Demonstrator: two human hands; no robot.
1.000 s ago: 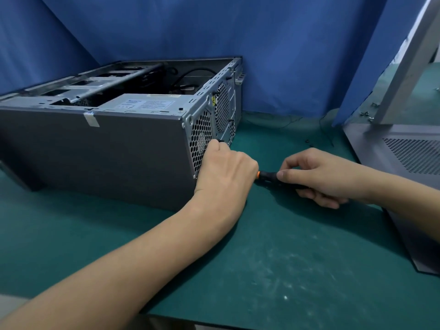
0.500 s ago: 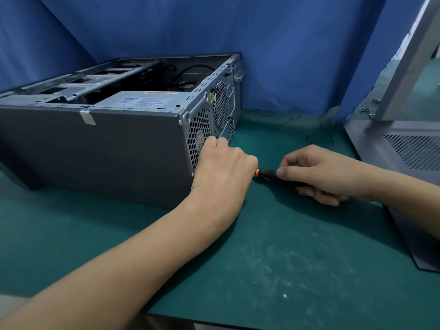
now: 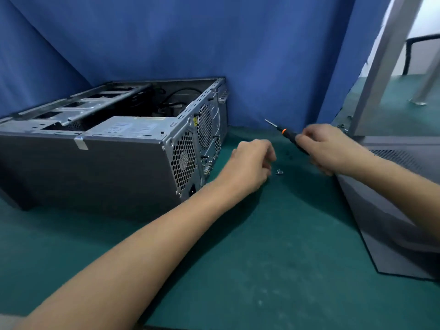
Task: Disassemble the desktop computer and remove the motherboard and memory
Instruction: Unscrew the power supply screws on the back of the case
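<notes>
Computer case (image 3: 100, 167): a grey desktop case lies on its side at the left of the counter, open side facing up. Its perforated rear panel faces right, toward the hands.
Inside the case: a silver power supply (image 3: 128, 128) fills the near right corner. Metal drive brackets and black cables show farther back. The motherboard and memory cannot be made out from this angle.
Left hand (image 3: 250, 165): hovers just right of the rear panel, not touching the case. The grip is loosely curled; whether it has hold of anything cannot be told.
Right hand (image 3: 326, 148): raised farther right, its grip closed around the black handle of a screwdriver (image 3: 283, 131). The screwdriver has an orange collar, and its thin shaft points up and to the left, clear of the case.
Screw (image 3: 279, 172): a small silver screw lies on the counter between the two hands, just right of the left hand.
Side panel (image 3: 400, 201): a flat grey panel with a perforated vent patch lies at the right edge, under the right forearm.
Counter (image 3: 238, 270): covered by a dark green mat, scuffed with pale marks near the viewer.
Room: blue fabric curtains (image 3: 214, 44) hang right behind the case. At far right a slanted grey metal leg (image 3: 381, 67) stands on another green surface.
</notes>
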